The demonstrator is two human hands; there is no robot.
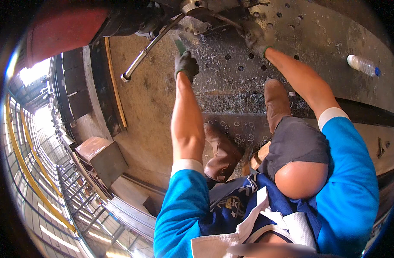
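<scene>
My left hand (187, 64), in a dark grey work glove, is closed around a slim green thing (180, 45) whose kind I cannot make out. At the top of the view is a round metal hub (193, 7) with bar levers coming out of it. One long steel lever (146, 50) slants down to the left of my left hand, untouched. My right hand (253, 38), also gloved, is wrapped around the end of another lever (226, 19) on the hub's right side. Below the hub, a metal block (201, 28) shows in part.
A steel plate (283, 41) with several round holes is strewn with metal shavings. A clear plastic bottle (361, 65) with a blue cap lies on its right part. A red machine housing (63, 30) fills the upper left. My boots (278, 101) rest near the plate's front edge; a metal box (103, 159) stands lower left.
</scene>
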